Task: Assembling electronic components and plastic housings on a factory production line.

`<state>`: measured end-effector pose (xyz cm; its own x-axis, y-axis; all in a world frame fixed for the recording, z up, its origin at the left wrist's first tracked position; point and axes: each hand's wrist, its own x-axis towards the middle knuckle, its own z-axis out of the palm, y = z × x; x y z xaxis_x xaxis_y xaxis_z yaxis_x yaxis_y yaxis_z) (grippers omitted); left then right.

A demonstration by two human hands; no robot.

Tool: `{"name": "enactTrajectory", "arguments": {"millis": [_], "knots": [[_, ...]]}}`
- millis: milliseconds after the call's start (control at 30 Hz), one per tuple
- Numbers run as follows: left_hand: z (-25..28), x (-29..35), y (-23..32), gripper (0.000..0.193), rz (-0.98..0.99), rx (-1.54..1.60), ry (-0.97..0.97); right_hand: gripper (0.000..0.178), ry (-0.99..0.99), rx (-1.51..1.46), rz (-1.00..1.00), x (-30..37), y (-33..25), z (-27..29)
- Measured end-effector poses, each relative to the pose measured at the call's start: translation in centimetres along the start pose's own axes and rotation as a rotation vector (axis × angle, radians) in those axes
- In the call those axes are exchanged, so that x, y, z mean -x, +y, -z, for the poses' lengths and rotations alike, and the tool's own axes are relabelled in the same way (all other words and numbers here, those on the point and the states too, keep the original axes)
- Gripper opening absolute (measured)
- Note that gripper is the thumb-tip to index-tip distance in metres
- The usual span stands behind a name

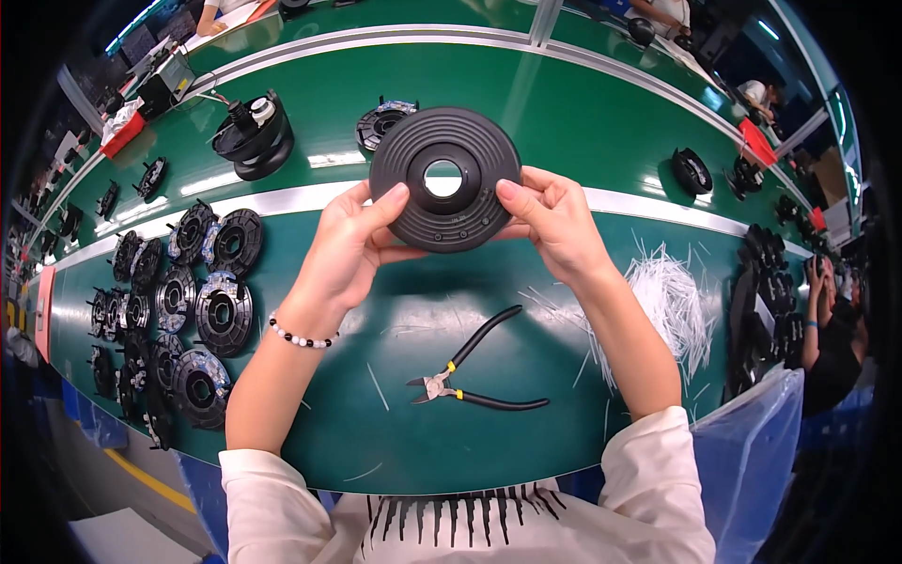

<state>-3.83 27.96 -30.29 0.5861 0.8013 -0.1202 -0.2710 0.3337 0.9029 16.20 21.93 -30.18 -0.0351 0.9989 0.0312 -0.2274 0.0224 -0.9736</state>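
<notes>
Between both hands I hold up a round black plastic housing with ridged rings and a hole through its centre. My left hand grips its lower left edge, thumb on the face and fingers behind. On the lower right edge, my right hand has the same kind of hold. Below it on the green table lie diagonal cutters with black handles, their jaws apart. To the right of them spreads a pile of thin white strips, with a few loose ones scattered around.
Several round black parts with circuit boards crowd the table's left side. Beyond a pale rail, a similar part and a black assembly stand on a green surface. More black parts are stacked at right, near another person.
</notes>
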Motion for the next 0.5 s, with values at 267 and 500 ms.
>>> {"name": "enactTrajectory", "arguments": {"millis": [267,500], "knots": [[-2.7,-7.7,-3.4,0.036,-0.649,-0.554,0.222,0.092,-0.281,1.040,0.152,6.3,2.0,0.4],[-4.5,-18.7,-9.9,0.026,-1.017,-1.638,0.178,0.102,-0.769,1.524,0.069,10.2,2.7,-2.5]]}}
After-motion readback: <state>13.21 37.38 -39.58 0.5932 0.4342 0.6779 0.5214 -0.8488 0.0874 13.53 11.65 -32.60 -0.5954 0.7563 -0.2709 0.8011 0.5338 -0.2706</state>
